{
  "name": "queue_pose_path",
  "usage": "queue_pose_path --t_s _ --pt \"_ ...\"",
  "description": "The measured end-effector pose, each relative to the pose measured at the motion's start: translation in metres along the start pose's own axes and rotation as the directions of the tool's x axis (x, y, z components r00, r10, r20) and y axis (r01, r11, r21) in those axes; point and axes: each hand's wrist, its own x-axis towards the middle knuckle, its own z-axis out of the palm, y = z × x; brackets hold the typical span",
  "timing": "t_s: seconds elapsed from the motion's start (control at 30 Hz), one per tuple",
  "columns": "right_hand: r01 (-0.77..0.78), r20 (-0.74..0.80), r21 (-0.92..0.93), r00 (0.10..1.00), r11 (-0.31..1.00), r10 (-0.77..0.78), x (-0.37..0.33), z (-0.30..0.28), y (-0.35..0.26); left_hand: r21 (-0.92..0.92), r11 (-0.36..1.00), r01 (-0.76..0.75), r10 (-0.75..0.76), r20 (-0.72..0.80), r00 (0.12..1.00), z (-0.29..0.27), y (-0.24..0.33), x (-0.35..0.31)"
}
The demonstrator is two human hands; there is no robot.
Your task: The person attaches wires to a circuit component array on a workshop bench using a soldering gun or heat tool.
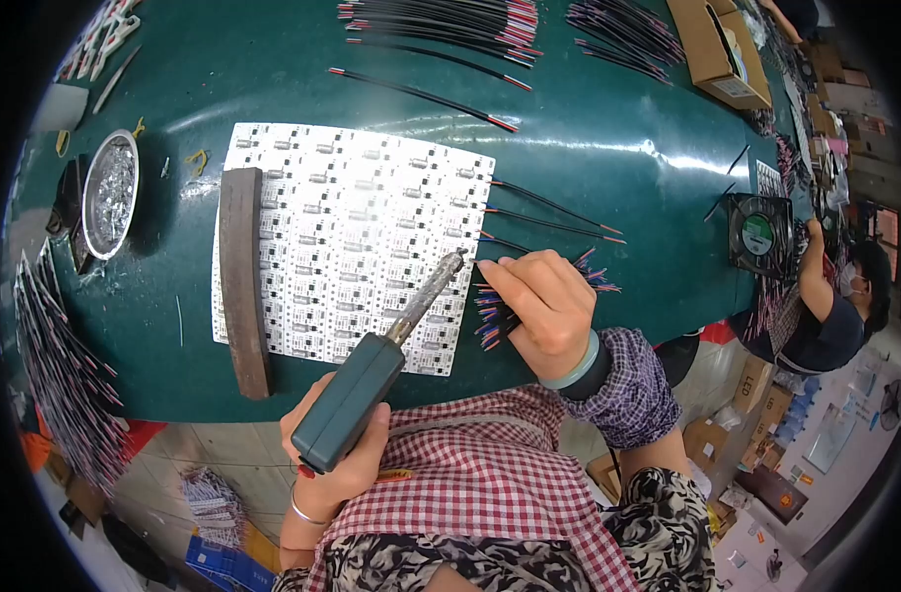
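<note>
My left hand [359, 464] is closed round the dark green handle of a soldering iron [346, 403]. Its crusted metal shaft slants up to the right, and the tip meets the right edge of a white circuit board panel [362, 227]. Beside that tip, my right hand [547, 306] has thumb and forefinger pinched at the panel's edge. A bundle of short black wires [492, 318] with red and blue ends shows on both sides of this hand, seemingly in its grip. Higher along the same edge, several black wires [559, 204] stick out from the panel. The pinched wire end is mostly hidden by fingers.
A dark bar [241, 286] lies across the panel's left side. Further left stand a metal bowl [111, 194] and a wire bundle [61, 365]. More wires [441, 25], a cardboard box [722, 54] and a fan [759, 234] lie beyond; another person [830, 306] works at right.
</note>
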Motion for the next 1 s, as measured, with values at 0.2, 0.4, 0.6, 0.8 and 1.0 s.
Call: queue_pose_path --t_s 0.2,0.4,0.6,0.8,1.0 --pt "0.010 0.025 -0.026 1.000 1.000 -0.010 0.001 0.000 -0.001 0.016 1.000 -0.022 0.021 0.040 0.999 0.001 0.011 0.010" --pt "0.011 0.026 -0.025 1.000 1.000 -0.010 0.001 0.000 -0.001 0.042 0.997 -0.064 0.062 0.056 0.997 0.002 0.010 0.011" --pt "0.008 0.024 -0.022 1.000 1.000 -0.007 0.002 0.000 -0.002 0.049 0.998 -0.043 0.043 0.001 0.999 0.000 -0.007 -0.004" --pt "-0.010 0.016 0.013 1.000 1.000 0.010 0.000 0.000 0.002 0.045 0.999 0.004 -0.005 0.028 1.000 -0.002 -0.002 -0.008" --pt "-0.023 0.023 0.074 1.000 0.997 0.021 0.000 0.000 0.008 0.078 0.994 -0.076 0.072 0.046 0.996 0.001 0.009 0.004"
